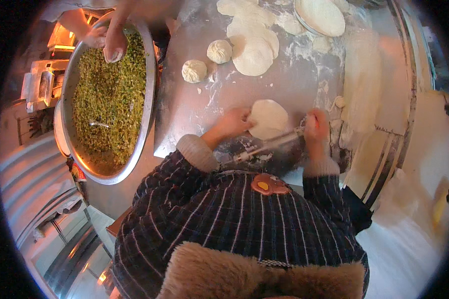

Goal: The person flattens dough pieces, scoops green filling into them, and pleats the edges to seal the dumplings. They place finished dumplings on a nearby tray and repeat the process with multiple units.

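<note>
A thin, flattened round of dough (269,119) lies on the floured metal worktop (194,108) before me. My left hand (236,121) pinches its left edge between thumb and fingers. In my right hand (316,125) is one end of a slim rolling pin (269,144). It slants down to the left, along the near edge of the dough, and its far end comes close to my left sleeve. The pin is somewhat blurred, so I cannot tell whether it touches the dough.
Overlapping dough rounds (252,48) and two pleated buns (219,51) (194,71) lie farther back. A large metal basin (149,93) of chopped green filling (108,89) stands at left, another person's hands (114,45) above it. Far right sits a round, pale dish (321,17).
</note>
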`<control>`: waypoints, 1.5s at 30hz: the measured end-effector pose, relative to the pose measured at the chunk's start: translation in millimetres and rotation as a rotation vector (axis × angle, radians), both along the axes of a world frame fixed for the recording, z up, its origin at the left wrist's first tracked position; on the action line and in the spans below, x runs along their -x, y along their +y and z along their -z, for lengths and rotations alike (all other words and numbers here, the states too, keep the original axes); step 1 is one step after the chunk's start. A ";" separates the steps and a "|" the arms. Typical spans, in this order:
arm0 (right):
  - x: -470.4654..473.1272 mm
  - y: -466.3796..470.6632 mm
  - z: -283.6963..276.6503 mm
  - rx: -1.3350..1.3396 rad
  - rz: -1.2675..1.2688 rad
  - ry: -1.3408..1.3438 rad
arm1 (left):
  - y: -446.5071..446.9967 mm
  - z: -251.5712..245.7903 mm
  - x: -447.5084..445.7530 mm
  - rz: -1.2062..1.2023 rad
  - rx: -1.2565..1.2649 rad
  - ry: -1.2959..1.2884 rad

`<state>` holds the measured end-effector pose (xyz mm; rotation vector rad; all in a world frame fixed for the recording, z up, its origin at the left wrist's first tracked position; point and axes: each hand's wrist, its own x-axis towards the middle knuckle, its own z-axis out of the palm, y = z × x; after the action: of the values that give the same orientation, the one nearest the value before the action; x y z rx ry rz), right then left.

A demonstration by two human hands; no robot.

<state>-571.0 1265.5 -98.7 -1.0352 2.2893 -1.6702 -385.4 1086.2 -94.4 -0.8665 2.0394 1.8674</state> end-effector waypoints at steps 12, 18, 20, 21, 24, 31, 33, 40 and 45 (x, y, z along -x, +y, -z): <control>-7.6 49.0 6.3 -0.101 0.018 -0.012 | 6.0 27.3 23.5 -0.253 0.356 0.321; -21.6 79.1 11.7 -0.102 0.132 -0.077 | 22.5 2.9 75.9 -0.668 -0.753 0.194; -22.2 74.4 8.0 -0.031 0.112 -0.107 | -3.7 -1.9 138.3 -0.582 -0.242 0.334; -22.5 73.3 6.1 0.037 0.097 -0.119 | -21.9 -2.2 171.2 -0.542 0.185 0.461; -24.1 76.8 3.0 -0.028 0.122 -0.064 | -72.5 6.0 252.2 -0.523 1.124 0.566; -26.2 81.1 7.8 -0.012 0.104 -0.057 | -50.8 29.2 230.6 -0.172 1.137 0.651; -24.9 78.3 6.4 -0.062 0.112 -0.121 | -17.0 32.1 213.2 -0.051 0.911 0.618; -24.8 78.1 -6.3 -0.014 0.087 -0.079 | 46.1 26.7 98.9 0.450 0.699 0.753; -30.5 85.7 -4.5 -0.037 0.104 -0.107 | 62.5 15.7 99.6 0.384 1.144 0.558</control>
<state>-540.5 1351.2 -94.2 -0.8113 2.3319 -1.6695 -485.1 1148.7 -110.0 -0.0283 3.3381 0.6442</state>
